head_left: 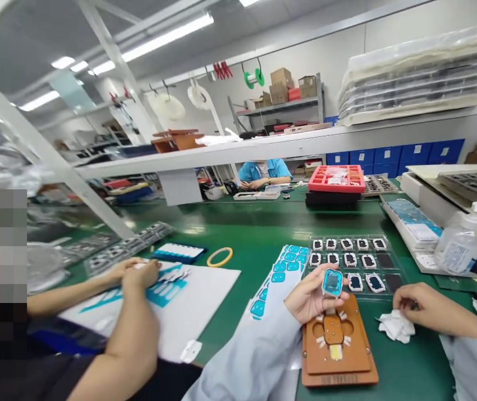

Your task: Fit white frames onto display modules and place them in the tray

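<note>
My left hand (311,298) holds up a small rounded-rectangular device with a cyan face (332,283) between fingers and thumb. Below it lies a brown fixture plate (339,356) with a shaped recess. My right hand (420,305) sits just above a crumpled white tissue (396,327), its fingers curled, and what they pinch is unclear. A clear tray (383,260) holding several black-framed parts lies beyond both hands. To the left of my left hand lies a strip of cyan-patterned sheets (282,273).
A co-worker's hands (138,272) rest on a white sheet (205,312) at the left. A spray bottle (462,242) and stacked trays (476,186) stand at the right. A red tray (336,178) sits on black boxes, and a shelf (263,147) crosses the green bench behind.
</note>
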The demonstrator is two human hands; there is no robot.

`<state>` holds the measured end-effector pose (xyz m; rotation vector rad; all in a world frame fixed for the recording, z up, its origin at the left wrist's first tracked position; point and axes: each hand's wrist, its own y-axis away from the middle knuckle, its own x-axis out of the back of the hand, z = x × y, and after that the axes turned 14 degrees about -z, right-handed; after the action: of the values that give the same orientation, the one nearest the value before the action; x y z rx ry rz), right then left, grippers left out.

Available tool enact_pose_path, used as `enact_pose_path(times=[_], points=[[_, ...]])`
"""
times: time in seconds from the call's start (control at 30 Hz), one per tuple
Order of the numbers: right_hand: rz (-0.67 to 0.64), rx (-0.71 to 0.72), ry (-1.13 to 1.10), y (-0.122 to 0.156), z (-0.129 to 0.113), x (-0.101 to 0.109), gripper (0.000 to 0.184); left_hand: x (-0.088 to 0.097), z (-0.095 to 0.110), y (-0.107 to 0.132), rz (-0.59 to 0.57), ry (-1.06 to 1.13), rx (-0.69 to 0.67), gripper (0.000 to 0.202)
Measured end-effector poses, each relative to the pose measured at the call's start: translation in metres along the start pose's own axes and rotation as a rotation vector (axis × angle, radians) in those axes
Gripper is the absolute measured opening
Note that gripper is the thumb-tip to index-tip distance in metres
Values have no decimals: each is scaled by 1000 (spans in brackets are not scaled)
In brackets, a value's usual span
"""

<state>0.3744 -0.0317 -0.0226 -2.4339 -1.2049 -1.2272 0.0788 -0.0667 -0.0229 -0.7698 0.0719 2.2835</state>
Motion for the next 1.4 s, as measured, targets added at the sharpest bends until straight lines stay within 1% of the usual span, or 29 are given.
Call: enact_pose_path(times=[0.07,0.17,0.27,0.37,0.43,0.5,0.6,0.7,0.77,0.83,0.9,0.97,1.07,1.13,1.2,1.27,1.33,1.4], points=[[80,25,86,-7,11,-4,17,-2,-1,-1,50,-79,-2,47],[189,88,214,-17,21,-9,21,-10,-4,0,119,-188,-5,52],[213,139,242,-24,28,-12,23,-21,0,4,192,-345,7,55],[232,152,237,-26,32,-13,25,-26,16,4,301,-573,46,54],[239,144,237,-26,32,-12,26,-20,30,-2,391,-758,92,46],[246,144,239,-26,32,-11,27,-10,41,-12,463,-934,167,34],[273,156,234,-26,32,-10,26,7,47,-30,507,-1124,319,20],[319,152,226,-25,32,-11,26,15,43,-45,490,-1227,452,17],[363,159,210,-26,30,-13,26,16,40,-56,450,-1241,523,20],[430,217,128,-30,25,-18,29,13,34,-72,394,-1208,585,27],[508,313,-5,-35,20,-25,38,8,25,-93,331,-1149,635,35],[586,381,-101,-41,18,-29,39,1,13,-114,260,-1093,669,40],[676,370,-111,-46,27,-29,27,-13,-5,-139,133,-1053,694,45],[706,321,-81,-45,37,-24,24,-21,-8,-146,53,-1060,700,46],[693,268,-37,-41,46,-17,22,-25,1,-143,0,-1093,702,47],[633,220,18,-35,52,-11,18,-21,23,-132,-14,-1155,703,48],[562,180,71,-29,56,-6,15,-11,52,-110,18,-1246,709,45],[504,151,115,-23,58,-2,12,5,82,-79,100,-1352,731,39]])
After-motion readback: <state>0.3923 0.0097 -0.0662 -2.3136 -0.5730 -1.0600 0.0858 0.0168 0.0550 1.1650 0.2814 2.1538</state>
